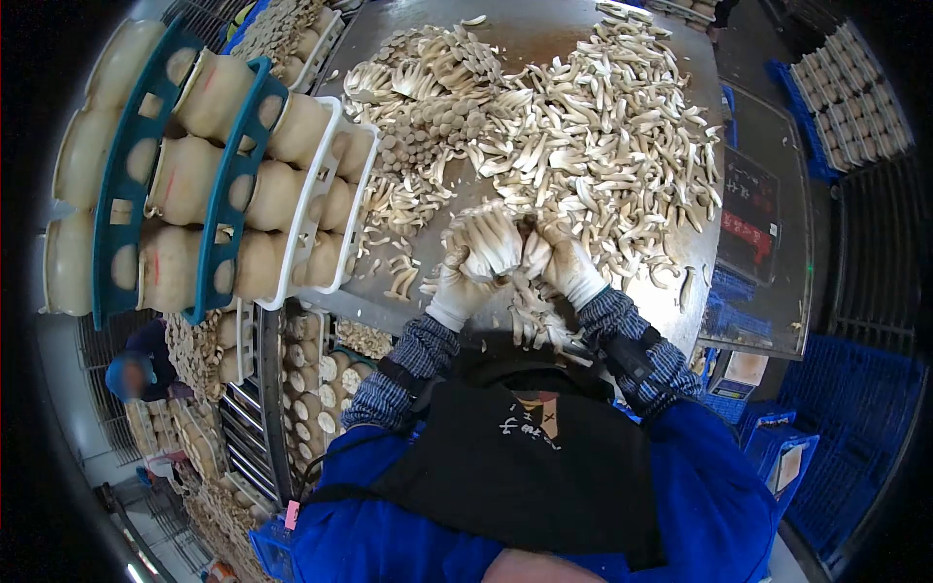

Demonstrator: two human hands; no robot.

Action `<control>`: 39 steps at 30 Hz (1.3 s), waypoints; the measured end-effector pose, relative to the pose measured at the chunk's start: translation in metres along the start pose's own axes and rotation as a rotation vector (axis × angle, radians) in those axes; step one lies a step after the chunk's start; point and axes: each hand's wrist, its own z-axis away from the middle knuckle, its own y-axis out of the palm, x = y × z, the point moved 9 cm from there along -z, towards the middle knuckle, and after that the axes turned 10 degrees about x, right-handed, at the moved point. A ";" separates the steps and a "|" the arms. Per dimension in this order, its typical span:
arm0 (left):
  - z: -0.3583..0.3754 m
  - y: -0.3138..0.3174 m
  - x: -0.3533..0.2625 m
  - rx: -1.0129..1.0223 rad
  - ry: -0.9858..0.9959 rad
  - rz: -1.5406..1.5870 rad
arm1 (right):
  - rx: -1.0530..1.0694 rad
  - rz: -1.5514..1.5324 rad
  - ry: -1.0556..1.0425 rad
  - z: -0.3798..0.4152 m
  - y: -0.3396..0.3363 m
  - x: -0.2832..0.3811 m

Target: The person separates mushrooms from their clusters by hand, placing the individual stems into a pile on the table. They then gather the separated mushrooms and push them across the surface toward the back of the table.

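My left hand point(459, 289), in a white glove, is closed around a cluster of mushrooms point(491, 243) with pale, thick stems. Close against it, my right hand point(571, 267), also gloved, has its fingers curled on mushroom stems point(535, 255) at the cluster's side. Below the hands, several loose mushrooms point(535, 316) lie near the table's front edge. Beyond them, a broad heap of separated mushrooms point(603, 146) spreads over the metal table point(546, 34). Whole brown-capped clusters point(428, 126) are piled at the left of that heap.
On the left, plastic bottles point(185, 175) are stacked sideways in teal racks point(228, 194) and white racks point(306, 204). A dark board point(753, 219) stands right of the table, with blue crates point(777, 447) below it. Another person point(146, 364) in a blue cap is at the lower left.
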 end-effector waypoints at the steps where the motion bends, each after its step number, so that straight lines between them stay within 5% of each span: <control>1: 0.001 -0.003 -0.002 -0.039 -0.009 -0.247 | 0.040 0.193 -0.190 -0.008 -0.001 0.012; 2: -0.003 -0.019 -0.007 -0.051 0.026 -0.171 | 0.133 -0.120 0.046 -0.004 0.027 0.024; 3: -0.005 -0.018 -0.011 -0.056 0.033 -0.167 | 0.090 0.448 0.043 0.002 0.026 0.047; 5: -0.004 -0.022 -0.017 -0.097 -0.030 -0.204 | -0.128 0.945 -0.155 0.008 0.031 0.093; 7: -0.005 -0.023 -0.020 -0.083 -0.070 -0.206 | -0.309 1.047 0.057 -0.008 -0.019 0.081; 8: -0.004 -0.023 -0.027 -0.113 0.018 -0.272 | -0.312 1.033 -0.091 -0.015 -0.011 0.096; 9: -0.002 -0.024 -0.036 -0.143 0.106 -0.338 | -0.255 0.810 0.115 -0.009 -0.025 0.086; 11: -0.001 -0.029 -0.039 -0.138 0.116 -0.301 | -0.160 0.916 -0.119 -0.014 -0.003 0.101; 13: 0.002 -0.029 -0.040 -0.095 0.080 -0.291 | -0.412 1.404 -0.062 0.025 0.000 0.099; 15: 0.009 -0.020 -0.042 -0.096 0.096 -0.306 | -0.188 1.759 -0.369 0.053 0.050 0.073; 17: 0.022 -0.026 -0.044 -0.111 0.072 -0.275 | 0.409 1.893 -0.152 0.057 0.047 -0.033; 19: 0.035 -0.044 -0.050 -0.169 0.087 -0.292 | 0.524 2.170 -0.102 0.075 0.030 -0.090; 21: 0.050 -0.051 -0.050 -0.209 0.040 -0.287 | 0.585 2.090 -0.021 0.066 0.016 -0.093; 23: 0.062 -0.042 -0.043 -0.152 0.016 -0.308 | 0.276 1.490 0.145 0.051 0.013 -0.048; 25: 0.065 -0.044 -0.029 -0.202 -0.005 -0.271 | 0.096 1.250 -0.065 0.044 0.012 -0.023; 33: 0.027 0.001 0.015 0.017 -0.057 -0.013 | -0.030 0.909 0.031 0.047 -0.010 -0.020; 35: 0.019 0.007 0.010 0.007 0.012 -0.133 | -0.164 0.572 0.376 0.067 -0.014 -0.021; 37: 0.015 -0.002 0.007 -0.014 0.054 -0.246 | -0.156 0.541 0.363 0.070 -0.019 -0.020; 39: 0.011 -0.011 0.011 -0.059 0.022 -0.306 | 0.126 1.630 -0.615 0.084 0.053 0.042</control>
